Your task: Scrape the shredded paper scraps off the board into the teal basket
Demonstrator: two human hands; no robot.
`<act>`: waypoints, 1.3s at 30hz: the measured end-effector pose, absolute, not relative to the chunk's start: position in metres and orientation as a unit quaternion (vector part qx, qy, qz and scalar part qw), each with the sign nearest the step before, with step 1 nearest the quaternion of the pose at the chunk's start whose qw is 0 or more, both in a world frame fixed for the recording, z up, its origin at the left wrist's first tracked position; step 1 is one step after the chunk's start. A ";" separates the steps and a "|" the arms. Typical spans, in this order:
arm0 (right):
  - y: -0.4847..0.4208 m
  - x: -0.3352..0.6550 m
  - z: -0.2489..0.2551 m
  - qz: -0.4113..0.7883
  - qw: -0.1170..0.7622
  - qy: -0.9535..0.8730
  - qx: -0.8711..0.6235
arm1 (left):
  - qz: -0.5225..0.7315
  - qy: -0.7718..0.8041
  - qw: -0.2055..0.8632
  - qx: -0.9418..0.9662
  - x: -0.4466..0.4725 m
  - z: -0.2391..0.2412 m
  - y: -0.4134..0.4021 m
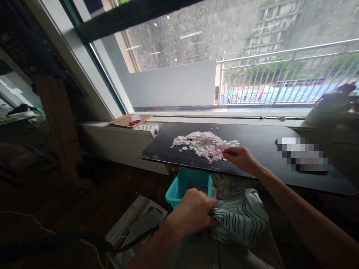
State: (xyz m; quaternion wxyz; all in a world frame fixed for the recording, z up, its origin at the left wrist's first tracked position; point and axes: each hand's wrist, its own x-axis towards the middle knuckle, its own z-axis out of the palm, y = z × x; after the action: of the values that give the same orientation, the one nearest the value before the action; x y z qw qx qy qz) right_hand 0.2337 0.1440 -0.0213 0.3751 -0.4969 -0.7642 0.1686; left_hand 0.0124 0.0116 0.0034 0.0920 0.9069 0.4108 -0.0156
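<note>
A heap of small pink and white paper scraps [203,144] lies on a dark table [260,144] by the window. My right hand [241,158] rests on the table at the heap's near right edge, fingers curled against the scraps. My left hand [193,212] is closed on a fold of striped green and white cloth [241,218] below the table's edge, on my lap. A teal plastic bin [186,185] sits under the table edge, just beyond my left hand.
A blurred object [304,158] lies on the table's right side. A white radiator [148,129] and a piece of cardboard [127,120] sit on the sill at left. Cables and a white board [131,228] lie on the dark floor.
</note>
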 end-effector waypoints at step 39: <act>0.129 0.217 -0.018 0.152 0.355 -0.772 -0.505 | -0.004 0.326 0.067 0.943 0.033 -0.008 0.008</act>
State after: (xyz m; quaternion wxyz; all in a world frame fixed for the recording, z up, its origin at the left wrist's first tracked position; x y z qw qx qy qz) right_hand 0.2169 0.1290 -0.0179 0.3553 -0.5054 -0.7715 0.1517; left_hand 0.0334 0.0085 -0.0075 0.0668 0.9432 0.3255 -0.0039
